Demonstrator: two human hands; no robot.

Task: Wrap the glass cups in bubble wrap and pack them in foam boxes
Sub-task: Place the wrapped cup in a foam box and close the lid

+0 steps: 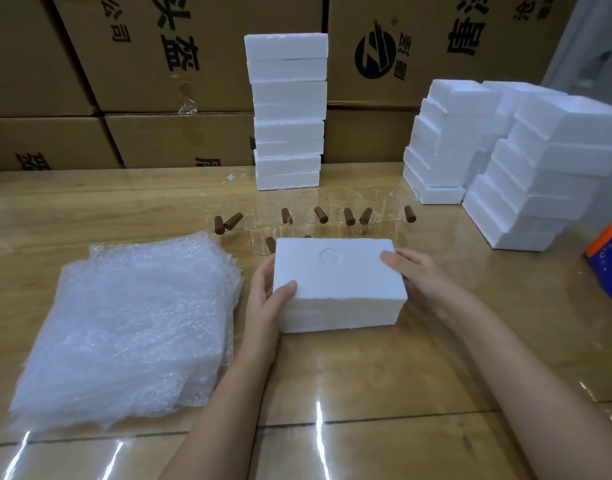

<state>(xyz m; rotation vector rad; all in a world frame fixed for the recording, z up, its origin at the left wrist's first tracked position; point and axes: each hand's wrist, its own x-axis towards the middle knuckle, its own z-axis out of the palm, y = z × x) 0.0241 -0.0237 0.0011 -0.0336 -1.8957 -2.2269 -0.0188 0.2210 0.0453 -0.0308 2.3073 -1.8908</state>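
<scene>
The left hand and right hand clasp the ends of a closed foam box, thumbs on its lid, beside the bubble wrap; it presumably holds a wrapped cup, while many glass cups behind stand unwrapped.

Only two hands and two arms of the person show. The left hand and the right hand are bare. The left forearm and the right forearm are bare too, right down to the bottom edge. The arms look slim and smooth. The fingers are long and thin. The nails are too small to see well.
</scene>
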